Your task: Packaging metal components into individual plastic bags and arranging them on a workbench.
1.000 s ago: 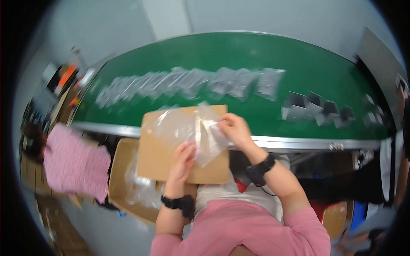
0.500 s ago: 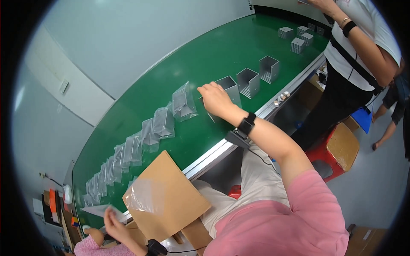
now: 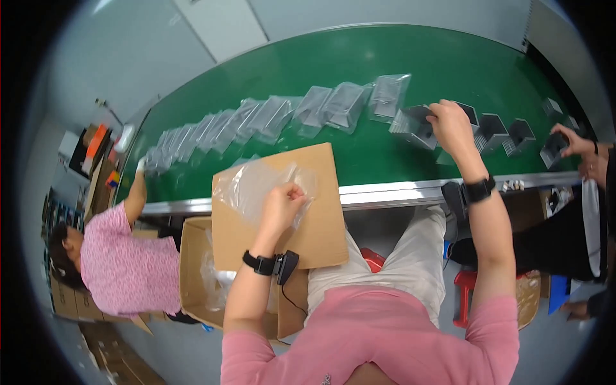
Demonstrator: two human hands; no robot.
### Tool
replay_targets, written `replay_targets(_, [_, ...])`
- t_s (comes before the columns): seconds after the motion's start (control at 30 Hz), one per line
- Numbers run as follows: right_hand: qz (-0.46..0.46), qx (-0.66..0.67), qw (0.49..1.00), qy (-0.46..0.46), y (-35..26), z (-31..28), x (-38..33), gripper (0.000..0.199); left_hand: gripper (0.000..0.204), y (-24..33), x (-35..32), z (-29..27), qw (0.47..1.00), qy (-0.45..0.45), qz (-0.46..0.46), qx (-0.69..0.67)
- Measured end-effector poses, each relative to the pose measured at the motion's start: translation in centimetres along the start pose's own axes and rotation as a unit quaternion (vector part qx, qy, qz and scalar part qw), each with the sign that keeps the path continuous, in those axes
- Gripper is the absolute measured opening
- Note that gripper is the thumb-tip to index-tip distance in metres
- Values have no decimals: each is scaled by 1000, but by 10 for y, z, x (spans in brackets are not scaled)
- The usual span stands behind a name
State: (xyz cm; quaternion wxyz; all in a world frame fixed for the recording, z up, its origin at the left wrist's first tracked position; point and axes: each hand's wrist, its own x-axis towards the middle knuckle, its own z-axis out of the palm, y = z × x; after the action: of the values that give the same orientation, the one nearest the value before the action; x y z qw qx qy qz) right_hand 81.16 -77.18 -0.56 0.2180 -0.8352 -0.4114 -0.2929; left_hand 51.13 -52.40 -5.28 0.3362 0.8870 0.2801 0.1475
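My right hand [image 3: 452,128] is closed at the edge of a U-shaped grey metal housing [image 3: 416,127] with ribbed sides, which lies tilted on the green table. Above a cardboard sheet [image 3: 282,247] near my lap, my left hand [image 3: 282,206] pinches a clear plastic bag [image 3: 305,183]. More clear bags [image 3: 247,192] lie loose on that sheet. Just left of the right hand's housing is a bagged housing [image 3: 387,97], the end of a long row of bagged housings [image 3: 269,117]. Unbagged grey housings [image 3: 493,131] stand to the right of my right hand.
The green table [image 3: 346,51] has a metal front edge [image 3: 385,194]. At left, a co-worker [image 3: 131,269] reaches a gloved hand to the row's end. On the right, another person's hand [image 3: 574,142] holds a grey housing. An open carton [image 3: 192,269] sits beside the cardboard sheet.
The view has swung left. My left hand has come from the far left, where it held a thin pale sheet or bag, to the bags on the cardboard. My right hand stays at the housing.
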Motion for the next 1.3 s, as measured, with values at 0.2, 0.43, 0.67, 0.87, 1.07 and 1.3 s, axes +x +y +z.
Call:
replay_targets(0.2, [189, 450, 872, -43, -95, 6, -53, 26, 13, 5, -5, 12, 999, -24, -23, 7])
replay_targets(0.43, [97, 362, 926, 43, -149, 40, -84, 8, 15, 12, -10, 25, 999, -43, -31, -11])
replay_targets(0.67, [104, 335, 936, 31, -139, 42, -93, 9, 15, -10, -9, 31, 970, -73, -80, -216])
replay_targets(0.87, [162, 374, 913, -30, -139, 41, -97, 13, 15, 6, -9, 25, 980, -111, -68, -151])
replay_targets(1.07, [133, 395, 907, -61, -132, 42, -96, 15, 15, 12, -6, 17, 993, -25, -61, -101])
replay_targets(1.3, [188, 458, 864, -98, -134, 43, -99, 17, 12, 2, -5, 26, 964, -93, -76, -237])
